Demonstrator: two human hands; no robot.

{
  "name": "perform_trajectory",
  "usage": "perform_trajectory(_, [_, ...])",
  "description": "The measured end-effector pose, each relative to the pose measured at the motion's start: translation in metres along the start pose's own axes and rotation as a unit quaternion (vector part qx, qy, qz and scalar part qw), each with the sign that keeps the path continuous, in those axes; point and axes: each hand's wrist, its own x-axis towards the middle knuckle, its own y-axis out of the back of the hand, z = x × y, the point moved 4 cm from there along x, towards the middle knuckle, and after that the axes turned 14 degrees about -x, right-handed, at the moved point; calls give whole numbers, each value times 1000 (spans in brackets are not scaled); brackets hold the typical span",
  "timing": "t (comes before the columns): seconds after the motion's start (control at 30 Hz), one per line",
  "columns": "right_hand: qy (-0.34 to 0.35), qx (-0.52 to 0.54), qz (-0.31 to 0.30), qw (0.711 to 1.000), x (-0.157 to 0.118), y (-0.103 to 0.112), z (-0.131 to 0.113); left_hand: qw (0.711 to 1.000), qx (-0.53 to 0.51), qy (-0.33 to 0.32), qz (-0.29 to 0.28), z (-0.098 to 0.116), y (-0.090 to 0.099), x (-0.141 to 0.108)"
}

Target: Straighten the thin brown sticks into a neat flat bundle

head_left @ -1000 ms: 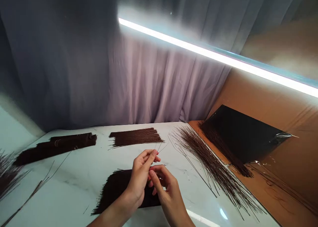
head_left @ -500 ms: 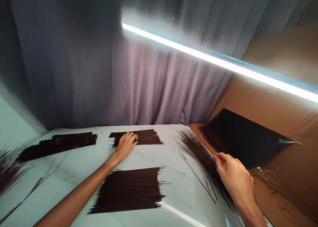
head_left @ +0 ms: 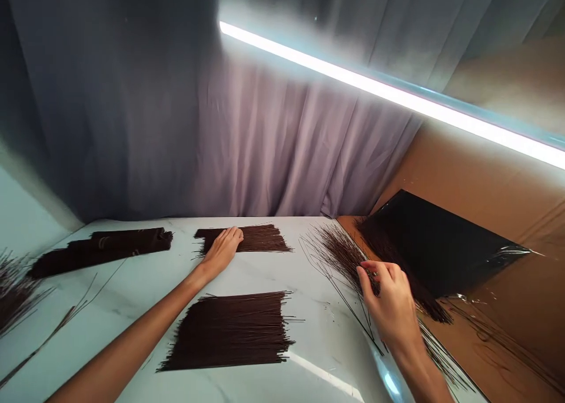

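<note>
My left hand [head_left: 224,247] lies over the far row of thin dark-brown sticks [head_left: 265,238]. Its fingers are bent and pressed together on the sticks, and their tips are partly hidden. My right hand [head_left: 391,294] pinches at a loose, fanned bunch of thin dark sticks [head_left: 335,247] by the table's right edge; how many are between thumb and fingers cannot be made out. Nearer to me, a wide flat layer of dark-brown sticks [head_left: 232,332] has roughly even ends.
Banded dark bundles [head_left: 119,244] lie at the left, with loose sticks [head_left: 62,326] in front. A black plastic-wrapped sheet [head_left: 450,244] leans on brown cardboard [head_left: 529,344] at the right. A bright tube light [head_left: 375,88] hangs before the grey curtain [head_left: 265,156].
My right hand has moved left and slightly up along the loose bunch, uncovering stick ends behind it. My left hand stays on the far row, its fingers drawn closer together.
</note>
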Motion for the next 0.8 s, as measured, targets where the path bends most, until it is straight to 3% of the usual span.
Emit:
perform_trajectory(0.13, [86, 115, -66, 987, -19, -1, -63, 998, -62, -5, -4, 14, 18, -5])
perform_trajectory(0.27, [186, 207, -148, 949, -49, -6, -121, 992, -121, 1, -30, 51, 28, -37])
perform_trajectory(0.37, [218, 205, -121, 946, -56, 0, -144, 986, -151, 6, -63, 87, 30, -69])
perform_trajectory(0.47, [238, 136, -33, 961, -51, 10, -150, 970, -200, 25, -135, 115, 27, -90])
perform_trajectory(0.57, [303, 85, -45, 948, -52, 8, -152, 964, -197, 15, -176, 128, 26, -93])
perform_trajectory(0.67, [322, 73, -118, 937, -58, -4, -147, 980, -164, -26, -109, 126, 31, -86])
perform_trajectory(0.73, [264, 55, -144, 952, -59, -11, -135, 989, -140, -40, -38, 121, 34, -86])
perform_trajectory(0.8, [190, 32, -148, 970, -54, -14, -119, 990, -135, -20, -32, 115, 31, -91])
